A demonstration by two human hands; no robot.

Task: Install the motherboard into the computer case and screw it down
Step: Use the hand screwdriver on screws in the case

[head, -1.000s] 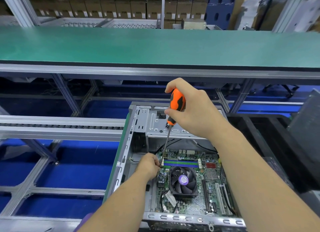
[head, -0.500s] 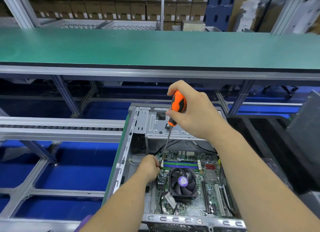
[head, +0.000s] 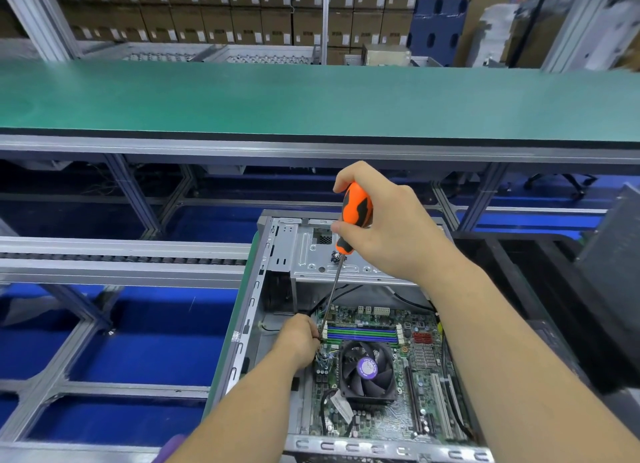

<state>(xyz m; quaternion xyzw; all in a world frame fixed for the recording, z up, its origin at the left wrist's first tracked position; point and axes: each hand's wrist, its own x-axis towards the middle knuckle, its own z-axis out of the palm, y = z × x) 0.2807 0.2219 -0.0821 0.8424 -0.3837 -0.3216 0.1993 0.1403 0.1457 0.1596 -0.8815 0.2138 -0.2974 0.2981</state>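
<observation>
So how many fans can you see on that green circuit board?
1. The fan sits mid-board on the motherboard, just below the blue memory slots. The forearms may hide others.

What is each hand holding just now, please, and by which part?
The right hand grips the screwdriver by its orange handle. The left hand pinches near its tip; what, cannot be told.

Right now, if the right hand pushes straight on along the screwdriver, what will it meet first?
Probably the motherboard, at its upper left corner beside the left hand. The right hand aims the screwdriver there; any screw is hidden.
</observation>
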